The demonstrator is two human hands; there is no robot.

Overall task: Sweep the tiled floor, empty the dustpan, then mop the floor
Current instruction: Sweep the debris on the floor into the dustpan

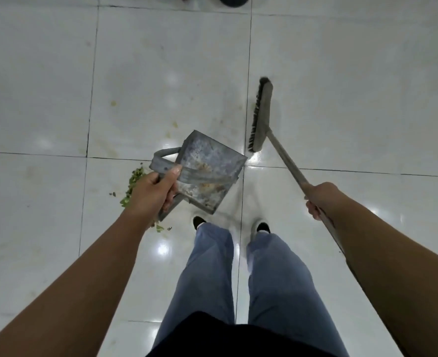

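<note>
My left hand (pixel 153 192) grips the handle of a grey metal dustpan (pixel 207 171), which hangs above the floor with some brownish dirt stuck inside it. My right hand (pixel 319 199) holds the wooden stick of a broom. The broom head (pixel 261 114), with its dark bristles to the left, is out ahead over the white tiled floor (pixel 161 73). A pile of green leaf scraps (pixel 133 181) lies on the tile, partly hidden behind my left hand. A few small yellowish bits (pixel 113 103) lie farther ahead.
My legs in blue trousers and my two shoes (pixel 199 222) stand just below the dustpan. A dark round object (pixel 233 0) sits at the top edge, and something brown lies to its left. Dark grout lines cross the glossy tiles.
</note>
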